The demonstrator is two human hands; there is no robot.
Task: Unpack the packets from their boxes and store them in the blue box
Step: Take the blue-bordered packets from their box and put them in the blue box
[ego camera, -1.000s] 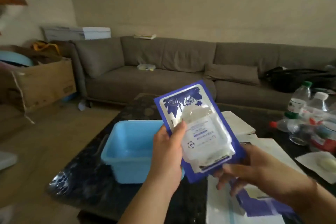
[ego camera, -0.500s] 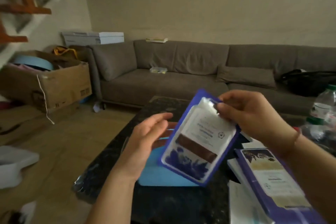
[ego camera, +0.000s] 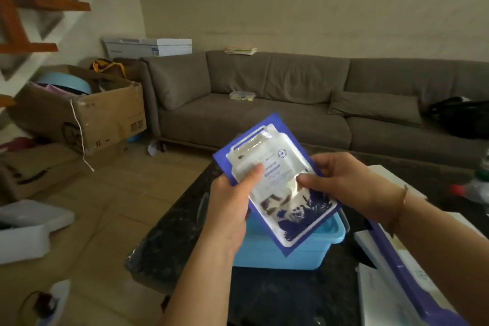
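I hold a flat blue and white packet (ego camera: 277,193) with a clear pouch on its face, tilted above the blue box (ego camera: 285,254). My left hand (ego camera: 232,209) grips its left edge, thumb pressed on the pouch. My right hand (ego camera: 341,182) pinches its right side, thumb on the front. The blue box stands on the dark table (ego camera: 180,241), mostly hidden behind the packet and my left hand. A purple and white packet box (ego camera: 402,272) lies at the right, under my right forearm.
White boxes (ego camera: 391,177) and a bottle with a red cap (ego camera: 465,189) lie on the table's right side. A grey sofa (ego camera: 264,103) stands behind the table. A cardboard box (ego camera: 87,114) and white foam pieces (ego camera: 26,230) sit on the floor at left.
The packet has been turned round and now lies lower, over the blue box. My left hand, open half a second ago, has taken hold of its left edge; my right hand slid from the top corner to its side.
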